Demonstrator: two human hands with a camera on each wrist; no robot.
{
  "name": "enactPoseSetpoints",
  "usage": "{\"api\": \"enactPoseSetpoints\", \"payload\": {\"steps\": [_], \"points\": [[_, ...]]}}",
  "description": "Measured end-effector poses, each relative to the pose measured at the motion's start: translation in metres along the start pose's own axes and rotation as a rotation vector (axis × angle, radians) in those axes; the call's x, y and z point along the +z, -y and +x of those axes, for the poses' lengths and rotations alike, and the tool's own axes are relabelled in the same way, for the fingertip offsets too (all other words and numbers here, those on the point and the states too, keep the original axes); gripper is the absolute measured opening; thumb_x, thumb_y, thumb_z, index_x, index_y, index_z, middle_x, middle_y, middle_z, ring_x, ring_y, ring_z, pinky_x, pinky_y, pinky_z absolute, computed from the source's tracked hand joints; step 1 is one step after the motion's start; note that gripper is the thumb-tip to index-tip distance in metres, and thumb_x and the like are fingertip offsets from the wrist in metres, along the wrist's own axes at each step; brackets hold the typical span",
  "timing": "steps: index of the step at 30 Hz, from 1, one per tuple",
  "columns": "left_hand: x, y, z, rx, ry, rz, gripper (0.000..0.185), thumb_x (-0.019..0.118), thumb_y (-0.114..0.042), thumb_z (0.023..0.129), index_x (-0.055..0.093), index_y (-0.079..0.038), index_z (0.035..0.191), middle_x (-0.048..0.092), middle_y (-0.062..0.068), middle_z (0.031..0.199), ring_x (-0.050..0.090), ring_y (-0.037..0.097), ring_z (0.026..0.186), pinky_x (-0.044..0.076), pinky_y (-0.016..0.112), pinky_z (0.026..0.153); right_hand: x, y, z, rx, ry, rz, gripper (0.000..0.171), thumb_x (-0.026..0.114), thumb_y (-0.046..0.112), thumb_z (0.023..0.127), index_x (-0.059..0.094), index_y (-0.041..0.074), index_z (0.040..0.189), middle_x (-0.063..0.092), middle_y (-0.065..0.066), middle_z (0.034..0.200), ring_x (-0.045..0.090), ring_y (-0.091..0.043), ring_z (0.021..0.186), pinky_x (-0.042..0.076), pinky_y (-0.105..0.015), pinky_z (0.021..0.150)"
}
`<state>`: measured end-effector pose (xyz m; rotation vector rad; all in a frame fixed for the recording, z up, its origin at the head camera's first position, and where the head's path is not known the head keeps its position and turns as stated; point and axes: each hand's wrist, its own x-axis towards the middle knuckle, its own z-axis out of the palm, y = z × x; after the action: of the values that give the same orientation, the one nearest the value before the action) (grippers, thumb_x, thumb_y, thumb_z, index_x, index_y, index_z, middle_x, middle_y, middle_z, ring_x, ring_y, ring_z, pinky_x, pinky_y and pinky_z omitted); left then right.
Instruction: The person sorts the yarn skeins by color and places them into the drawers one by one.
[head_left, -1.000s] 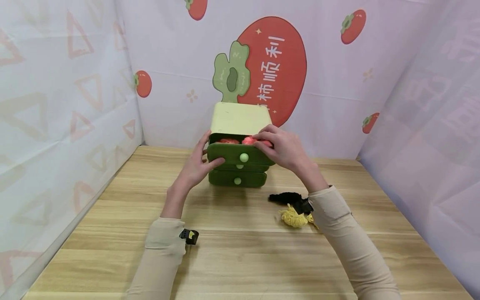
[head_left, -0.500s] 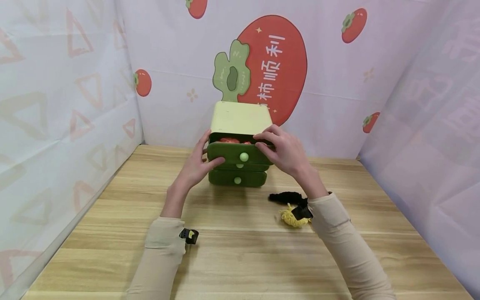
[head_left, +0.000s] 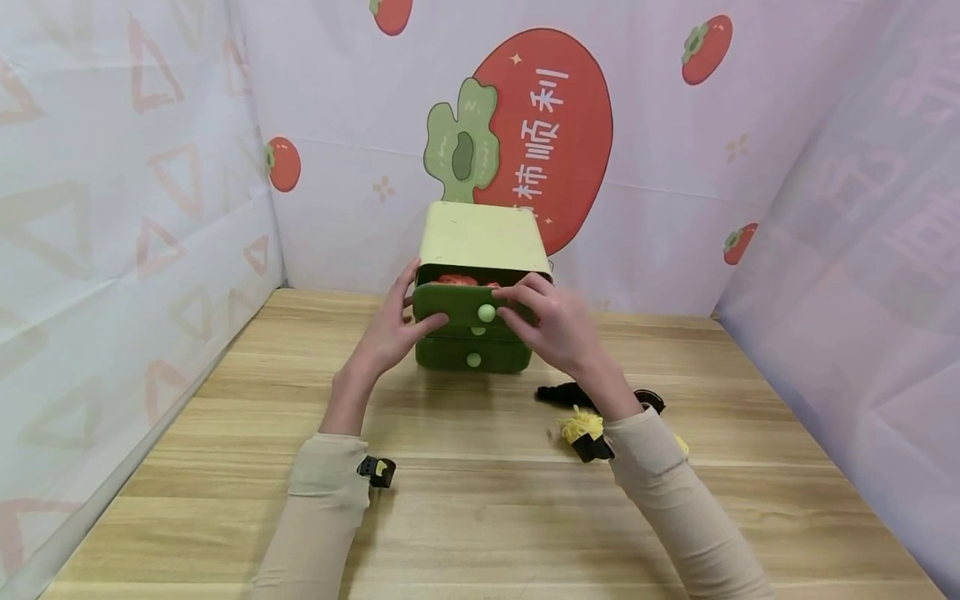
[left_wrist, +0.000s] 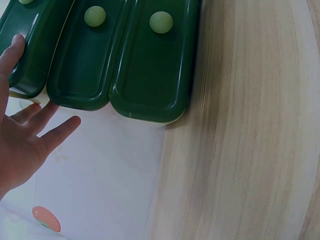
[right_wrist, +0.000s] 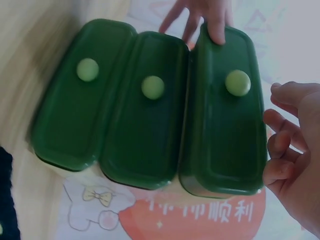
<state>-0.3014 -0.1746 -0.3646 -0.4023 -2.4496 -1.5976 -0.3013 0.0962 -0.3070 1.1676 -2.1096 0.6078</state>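
Green glossy plastic makes up the three drawer fronts of a small drawer cabinet (head_left: 480, 250) standing at the centre of the head view, near the back edge of a pale wood-grain table (head_left: 480, 517). Each front is a rounded oblong with a raised rim and one pale green ball knob, so three knobs in all. The cabinet's shell is a matte cream-yellow box with rounded corners. Only the top drawer (head_left: 465, 304) is pulled out; two red soft-looking items (head_left: 457, 281) show inside it, though what they are cannot be told.

Two hands are at that drawer. The left hand (head_left: 390, 333) has its fingers straight and relaxed, thumb tip pressing on the left end of the drawer front and the other fingers alongside the cabinet's side. The right hand (head_left: 555, 325) has loosely curled fingers lying on the right end of the same front, close to its knob (head_left: 487, 312); they grasp nothing that can be seen.

Lower right of centre, on the table behind the right sleeve, lie one fuzzy yellow yarn-like bundle (head_left: 579, 425) and one black fabric piece (head_left: 558, 394), just beside each other.
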Motion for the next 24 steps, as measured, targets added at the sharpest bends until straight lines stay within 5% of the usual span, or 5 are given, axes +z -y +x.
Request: {"api": "enactPoseSetpoints", "payload": {"steps": [13,24], "points": [[0.002,0.004,-0.007,-0.005,0.001,-0.009,0.094,0.071,-0.055,0.085,0.007,-0.053,0.154,0.015,-0.001,0.166,0.037,0.039,0.143,0.035,0.059,0.114,0.031,0.003,-0.013,0.042,0.083,-0.021,0.034,0.074,0.018,0.09,0.069,0.016,0.123,0.07,0.003,0.084,0.057,-0.005,0.063,0.04,-0.023,0.05],[0.002,0.001,-0.001,0.025,-0.014,0.008,0.093,0.071,-0.053,0.086,0.008,-0.053,0.154,0.016,-0.003,0.166,0.038,0.038,0.142,0.036,0.059,0.112,0.036,-0.005,-0.011,0.013,-0.007,-0.017,0.033,0.077,0.012,0.086,0.072,0.017,0.118,0.075,0.0,0.112,0.052,-0.008,0.055,0.04,-0.024,0.05]]}}
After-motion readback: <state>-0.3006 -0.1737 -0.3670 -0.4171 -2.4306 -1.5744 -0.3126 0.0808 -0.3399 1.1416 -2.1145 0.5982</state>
